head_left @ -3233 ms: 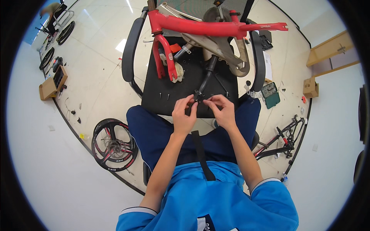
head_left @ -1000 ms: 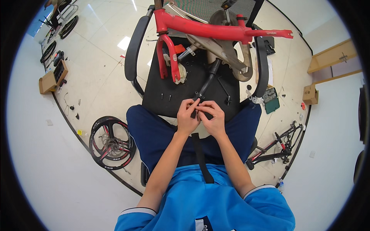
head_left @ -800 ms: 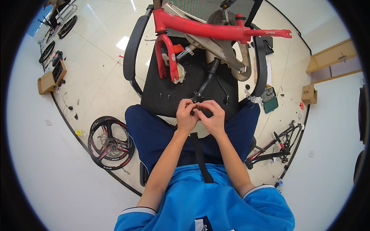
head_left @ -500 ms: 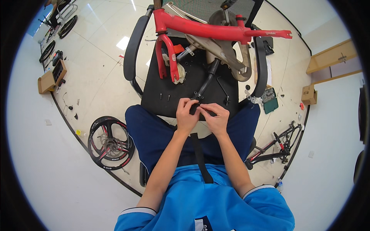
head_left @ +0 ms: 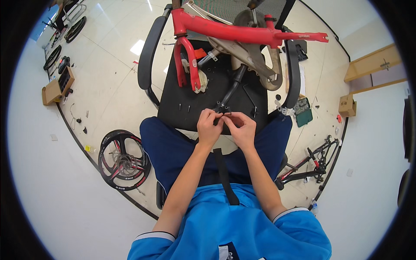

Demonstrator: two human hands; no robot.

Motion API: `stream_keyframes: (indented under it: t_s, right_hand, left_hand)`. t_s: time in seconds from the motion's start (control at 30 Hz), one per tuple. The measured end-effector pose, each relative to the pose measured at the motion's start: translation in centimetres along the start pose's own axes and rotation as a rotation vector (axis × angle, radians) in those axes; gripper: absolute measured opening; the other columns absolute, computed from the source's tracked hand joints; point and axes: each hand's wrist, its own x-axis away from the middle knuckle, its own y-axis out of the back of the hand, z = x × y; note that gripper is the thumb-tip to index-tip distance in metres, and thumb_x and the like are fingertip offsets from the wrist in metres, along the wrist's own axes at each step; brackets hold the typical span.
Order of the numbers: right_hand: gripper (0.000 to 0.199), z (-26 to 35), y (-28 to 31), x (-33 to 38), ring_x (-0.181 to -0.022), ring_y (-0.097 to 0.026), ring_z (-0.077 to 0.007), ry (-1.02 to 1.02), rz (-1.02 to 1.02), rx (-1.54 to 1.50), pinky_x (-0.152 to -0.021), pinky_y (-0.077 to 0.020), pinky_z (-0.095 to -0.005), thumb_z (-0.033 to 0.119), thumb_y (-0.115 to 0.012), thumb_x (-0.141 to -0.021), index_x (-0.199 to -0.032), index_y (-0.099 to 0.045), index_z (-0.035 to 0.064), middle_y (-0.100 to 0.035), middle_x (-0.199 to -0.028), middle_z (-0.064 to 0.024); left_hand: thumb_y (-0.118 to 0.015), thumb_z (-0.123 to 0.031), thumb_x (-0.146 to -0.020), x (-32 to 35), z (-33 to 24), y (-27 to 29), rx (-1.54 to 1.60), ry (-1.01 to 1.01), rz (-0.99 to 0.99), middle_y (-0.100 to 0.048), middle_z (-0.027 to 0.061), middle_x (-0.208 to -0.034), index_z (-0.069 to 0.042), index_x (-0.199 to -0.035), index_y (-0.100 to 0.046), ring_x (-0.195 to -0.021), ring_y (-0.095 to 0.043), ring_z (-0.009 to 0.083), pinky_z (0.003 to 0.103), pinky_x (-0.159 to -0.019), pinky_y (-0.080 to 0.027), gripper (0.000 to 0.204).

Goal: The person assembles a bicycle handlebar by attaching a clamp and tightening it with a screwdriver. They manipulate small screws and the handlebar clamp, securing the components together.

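Note:
My left hand (head_left: 208,125) and my right hand (head_left: 241,129) meet at the front edge of a black chair seat (head_left: 173,113). Fingers of both are pinched together over the near end of a black tube (head_left: 234,84) with a clamp-like head (head_left: 222,107). Whatever small part they hold is hidden by the fingertips. Two small bolts (head_left: 180,106) lie on the seat to the left, and a hex key (head_left: 250,96) rests to the right of the tube. Beyond, a red bicycle frame (head_left: 229,32) with a red fork (head_left: 189,60) lies across the chair over a silver-grey frame (head_left: 251,65).
Chair armrests (head_left: 148,52) flank the work on both sides. On the floor at left are three-spoke wheels (head_left: 123,160) and an open cardboard box (head_left: 52,93). At right lie a green case of small parts (head_left: 304,116), a black bicycle frame (head_left: 310,167) and a carton (head_left: 347,106).
Both hands stay at the tube's near end. My right fingers have shifted slightly up and left, closer to the left fingertips. The view has moved a little.

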Motion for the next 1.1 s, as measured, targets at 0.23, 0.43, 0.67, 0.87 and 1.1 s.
stream_keyframes:
  t_s: [0.23, 0.43, 0.67, 0.87, 1.1]
  right_hand:
    - [0.019, 1.1, -0.4, -0.2, -0.078, -0.072, -0.0214, 0.332, 0.065, 0.326, -0.073, -0.0576, -0.0298, -0.001, -0.076, -0.078, -0.097, -0.074, 0.0019, -0.073, -0.09, -0.0107]
    - [0.019, 1.1, 0.2, 0.0, -0.082, -0.071, -0.0258, 0.316, 0.079, 0.357, -0.075, -0.0561, -0.0333, -0.001, -0.074, -0.073, -0.091, -0.071, 0.0036, -0.072, -0.09, -0.0095]
    - [0.021, 1.4, 0.8, -0.3, -0.089, -0.072, -0.026, 0.465, 0.088, 0.454, -0.083, -0.0545, -0.035, -0.001, -0.074, -0.074, -0.094, -0.073, 0.0048, -0.075, -0.095, -0.0084]
    - [0.021, 1.2, 1.1, -0.3, -0.088, -0.072, -0.0267, 0.396, 0.081, 0.409, -0.081, -0.0553, -0.0343, -0.001, -0.073, -0.075, -0.094, -0.073, 0.0044, -0.075, -0.094, -0.0088]
    - [0.017, 1.3, 0.5, -0.8, -0.086, -0.071, -0.0283, 0.353, 0.106, 0.375, -0.079, -0.0555, -0.0348, 0.0, -0.076, -0.078, -0.095, -0.073, 0.0025, -0.074, -0.094, -0.0097]
  left_hand:
    - [-0.076, 0.002, -0.068, 0.1, 0.6, 0.1, 0.012, 0.061, 0.067, -0.058, 0.0084, -0.085, -0.002, -0.083, -0.064, -0.08, -0.061, 0.0285, 0.038, -0.068, -0.051, 0.02]
    - [-0.075, 0.002, -0.071, -0.3, -0.3, 1.2, -0.02, -0.035, 0.117, -0.059, 0.0074, -0.086, -0.006, -0.097, -0.075, -0.079, -0.061, 0.0268, 0.037, -0.068, -0.051, 0.027]
    - [-0.078, 0.003, -0.072, -0.3, 0.7, 0.8, 0.057, -0.028, 0.088, -0.059, 0.0083, -0.082, -0.005, -0.099, -0.077, -0.073, -0.061, 0.0245, 0.034, -0.064, -0.05, 0.028]
    - [-0.081, 0.004, -0.071, -0.3, 0.0, 0.6, 0.071, 0.095, 0.05, -0.06, 0.0091, -0.083, -0.001, -0.089, -0.072, -0.073, -0.063, 0.0246, 0.034, -0.062, -0.051, 0.02]
    - [-0.078, 0.005, -0.071, -0.7, -0.3, 0.9, 0.078, 0.093, 0.09, -0.06, 0.0092, -0.085, -0.002, -0.094, -0.072, -0.073, -0.063, 0.0244, 0.034, -0.065, -0.052, 0.025]
